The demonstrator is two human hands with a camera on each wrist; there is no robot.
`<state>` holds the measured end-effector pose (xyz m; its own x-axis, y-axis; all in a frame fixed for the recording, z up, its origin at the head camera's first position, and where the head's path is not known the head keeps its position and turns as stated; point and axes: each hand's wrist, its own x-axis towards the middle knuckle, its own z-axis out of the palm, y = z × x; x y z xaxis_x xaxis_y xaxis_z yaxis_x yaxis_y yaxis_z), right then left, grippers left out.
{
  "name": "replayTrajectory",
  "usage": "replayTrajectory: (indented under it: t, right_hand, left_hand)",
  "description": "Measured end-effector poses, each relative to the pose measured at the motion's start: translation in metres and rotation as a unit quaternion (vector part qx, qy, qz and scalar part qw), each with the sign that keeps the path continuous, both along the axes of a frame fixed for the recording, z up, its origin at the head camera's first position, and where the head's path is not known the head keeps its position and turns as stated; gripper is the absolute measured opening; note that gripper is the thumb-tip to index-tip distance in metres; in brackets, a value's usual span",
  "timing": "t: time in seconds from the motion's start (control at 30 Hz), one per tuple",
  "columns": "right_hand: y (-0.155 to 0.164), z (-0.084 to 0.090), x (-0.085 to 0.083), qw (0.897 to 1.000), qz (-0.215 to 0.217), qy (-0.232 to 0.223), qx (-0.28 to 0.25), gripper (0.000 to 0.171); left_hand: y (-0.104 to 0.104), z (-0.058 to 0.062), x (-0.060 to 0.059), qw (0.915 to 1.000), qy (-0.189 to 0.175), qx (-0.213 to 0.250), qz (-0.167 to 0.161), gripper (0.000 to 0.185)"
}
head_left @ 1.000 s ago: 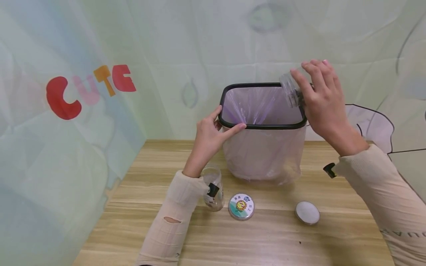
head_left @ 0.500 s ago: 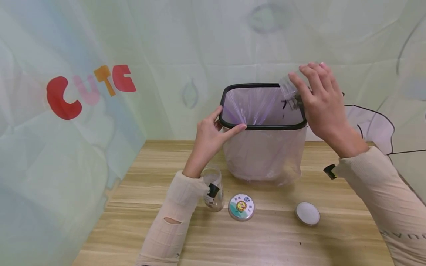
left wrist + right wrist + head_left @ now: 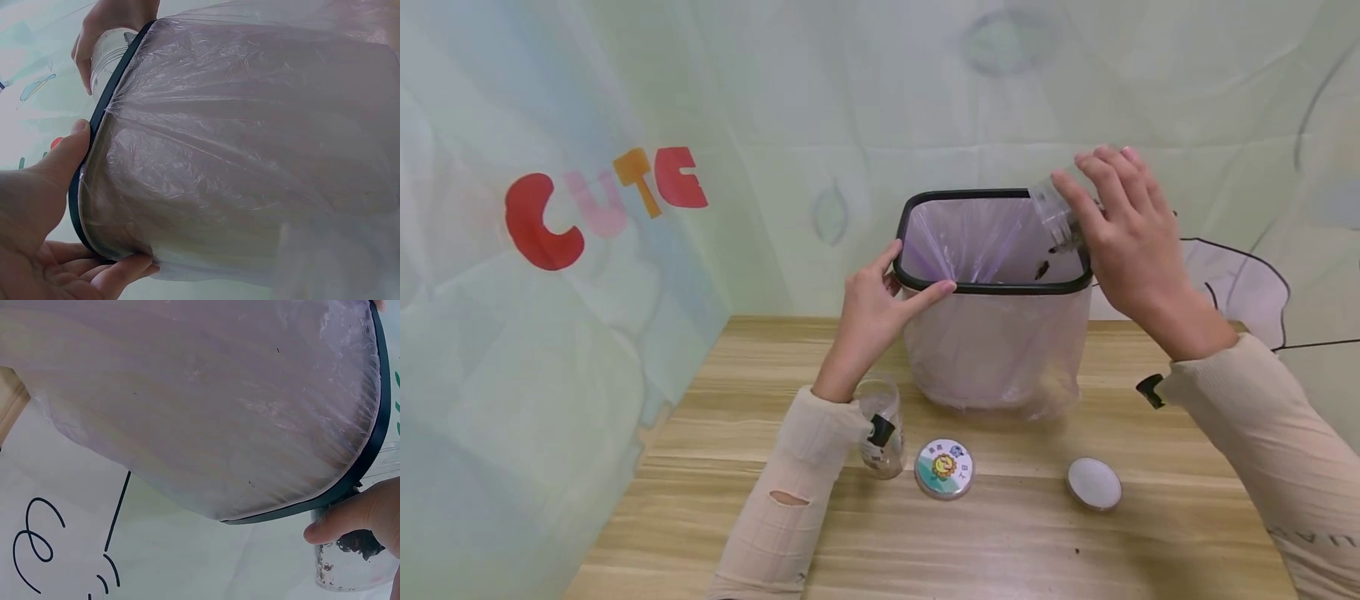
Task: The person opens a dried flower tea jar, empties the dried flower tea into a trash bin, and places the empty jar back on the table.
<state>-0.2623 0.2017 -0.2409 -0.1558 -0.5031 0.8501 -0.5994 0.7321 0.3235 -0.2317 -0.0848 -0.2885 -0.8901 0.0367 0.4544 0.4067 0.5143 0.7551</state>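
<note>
Your right hand (image 3: 1138, 242) has its fingers (image 3: 1086, 200) curled round a small clear glass jar (image 3: 1054, 214), tipped on its side with the mouth poking over the right rim of the black-rimmed bin lined with a pale purple plastic bag (image 3: 996, 287). Dark bits sit inside the jar, easy to spot in the right wrist view where your thumb (image 3: 340, 522) presses on the glass (image 3: 350, 565), and a couple of dark crumbs (image 3: 1042, 270) are in the air just under the mouth, inside the bin. Your left hand (image 3: 868, 312) is on the bin's near-left corner, thumb on the near edge and fingers (image 3: 891, 250) on the side edge, pinching the rim between them. On the wooden surface (image 3: 970, 542) near you there's a second clear jar (image 3: 880, 425) right beside your left sleeve, then a round lid with a cartoon sticker (image 3: 944, 467), and a plain white round lid (image 3: 1093, 483) off to the right, well apart from both hands.
</note>
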Motion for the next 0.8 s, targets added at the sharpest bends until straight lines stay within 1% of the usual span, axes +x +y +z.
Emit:
replayTrajectory:
  t: [0.2, 0.43, 0.8]
  right_hand:
    - [-0.0017, 0.0011, -0.0005, 1.0, 0.006, 0.012, 0.002, 0.044]
    - [0.0, 0.003, -0.001, 1.0, 0.007, 0.019, 0.012, 0.043]
    - [0.0011, 0.0049, -0.0021, 0.999, 0.004, 0.017, 0.032, 0.047]
  left_hand:
    - [-0.0006, -0.0004, -0.0006, 0.9999, 0.011, -0.005, -0.001, 0.087]
    - [0.0001, 0.0005, -0.0008, 0.9999, 0.01, -0.007, -0.001, 0.086]
    - [0.0005, 0.0003, -0.0023, 0.9998, 0.015, -0.005, -0.006, 0.082]
